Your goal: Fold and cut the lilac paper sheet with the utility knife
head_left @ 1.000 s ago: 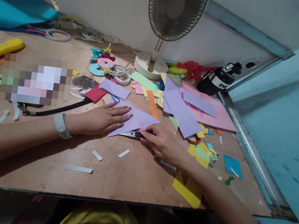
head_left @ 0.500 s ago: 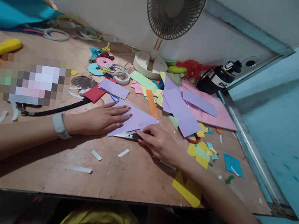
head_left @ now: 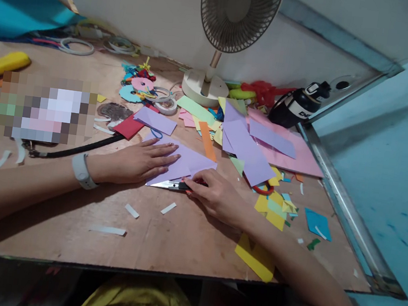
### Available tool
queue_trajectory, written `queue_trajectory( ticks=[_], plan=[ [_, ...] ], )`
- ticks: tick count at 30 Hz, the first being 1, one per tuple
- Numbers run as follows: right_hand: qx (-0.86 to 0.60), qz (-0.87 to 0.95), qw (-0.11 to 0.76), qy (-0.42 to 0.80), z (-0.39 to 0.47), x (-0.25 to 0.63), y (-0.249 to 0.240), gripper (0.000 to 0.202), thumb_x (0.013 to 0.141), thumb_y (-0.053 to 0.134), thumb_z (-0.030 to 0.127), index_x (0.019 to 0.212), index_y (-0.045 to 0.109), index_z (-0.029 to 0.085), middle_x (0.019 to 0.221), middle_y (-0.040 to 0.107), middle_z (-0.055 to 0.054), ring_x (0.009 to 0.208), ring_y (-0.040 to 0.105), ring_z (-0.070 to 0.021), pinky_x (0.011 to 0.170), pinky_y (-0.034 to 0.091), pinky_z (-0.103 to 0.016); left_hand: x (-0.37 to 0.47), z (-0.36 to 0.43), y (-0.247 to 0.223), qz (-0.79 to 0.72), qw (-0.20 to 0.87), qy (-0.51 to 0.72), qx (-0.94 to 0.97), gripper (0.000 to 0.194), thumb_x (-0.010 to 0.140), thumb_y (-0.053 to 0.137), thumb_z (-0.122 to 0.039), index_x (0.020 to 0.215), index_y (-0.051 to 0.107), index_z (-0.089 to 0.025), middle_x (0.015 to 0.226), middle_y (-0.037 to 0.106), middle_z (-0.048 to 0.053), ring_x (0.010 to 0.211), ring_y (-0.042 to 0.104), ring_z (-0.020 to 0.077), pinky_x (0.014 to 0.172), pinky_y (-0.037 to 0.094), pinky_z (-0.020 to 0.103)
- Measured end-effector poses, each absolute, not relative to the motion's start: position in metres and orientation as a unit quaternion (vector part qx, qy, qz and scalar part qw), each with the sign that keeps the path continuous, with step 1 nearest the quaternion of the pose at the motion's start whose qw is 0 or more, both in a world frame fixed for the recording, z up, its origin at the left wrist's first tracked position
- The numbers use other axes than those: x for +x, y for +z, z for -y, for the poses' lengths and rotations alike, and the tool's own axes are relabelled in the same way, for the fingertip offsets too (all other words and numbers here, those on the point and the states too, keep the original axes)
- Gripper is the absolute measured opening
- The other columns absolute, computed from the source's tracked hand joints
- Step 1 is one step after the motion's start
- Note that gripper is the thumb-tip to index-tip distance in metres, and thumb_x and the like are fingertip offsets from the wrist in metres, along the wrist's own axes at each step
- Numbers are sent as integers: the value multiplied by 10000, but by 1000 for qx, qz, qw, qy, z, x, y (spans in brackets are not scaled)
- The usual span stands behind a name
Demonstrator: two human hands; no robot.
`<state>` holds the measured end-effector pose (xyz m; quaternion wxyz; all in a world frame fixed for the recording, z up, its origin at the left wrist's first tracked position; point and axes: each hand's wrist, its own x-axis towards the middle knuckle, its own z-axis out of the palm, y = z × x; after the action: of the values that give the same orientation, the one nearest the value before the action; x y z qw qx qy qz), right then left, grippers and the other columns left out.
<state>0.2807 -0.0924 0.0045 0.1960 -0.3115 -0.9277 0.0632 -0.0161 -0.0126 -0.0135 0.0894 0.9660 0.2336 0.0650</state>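
My left hand [head_left: 144,162] lies flat with spread fingers on a folded sheet of purple paper [head_left: 197,159], pressing it to the table. In the fingers of my right hand [head_left: 216,192] is a cutter knife [head_left: 174,185], its silver blade pointing left along the paper's near edge. Part of the blade sits at or under that edge, and the fingers hide most of its handle. Just beyond my left hand lie a small stack of purple slips [head_left: 155,120] and a blue loop [head_left: 156,133]. An orange strip [head_left: 207,141] rests beyond the purple sheet.
Purple sheets [head_left: 244,151] overlap a pink sheet [head_left: 306,159] at right. A fan [head_left: 205,89] and a black bottle [head_left: 296,107] stand at the back. Left are a blurred-out object [head_left: 49,112] and a yellow-handled tool [head_left: 7,66]. White paper strips [head_left: 109,230] lie near the front edge.
My right hand and the cutter knife have shifted slightly left along the paper's near edge. My left hand stays in place on the sheet.
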Motion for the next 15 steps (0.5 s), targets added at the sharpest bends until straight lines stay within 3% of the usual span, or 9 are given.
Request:
queue_trajectory(
  ticks=[8, 15],
  plan=[
    [-286, 933, 205, 70, 103, 276, 7, 269, 1095, 541, 269, 1322, 654, 180, 1094, 710, -117, 921, 615, -210, 760, 548, -345, -18, 12, -12, -227, 94, 69, 967, 544, 1157, 289, -382, 1657, 384, -190, 1716, 364, 119, 1623, 284, 253, 1341, 143, 498],
    [-428, 858, 281, 30, 77, 308, 7, 375, 1102, 475, 258, 1455, 604, 247, 1225, 661, -134, 1106, 621, -269, 936, 566, -460, -19, 12, -13, -222, 82, 64, 969, 544, 1156, 281, -367, 1642, 409, -159, 1699, 395, 130, 1622, 284, 265, 1347, 123, 500]
  ],
)
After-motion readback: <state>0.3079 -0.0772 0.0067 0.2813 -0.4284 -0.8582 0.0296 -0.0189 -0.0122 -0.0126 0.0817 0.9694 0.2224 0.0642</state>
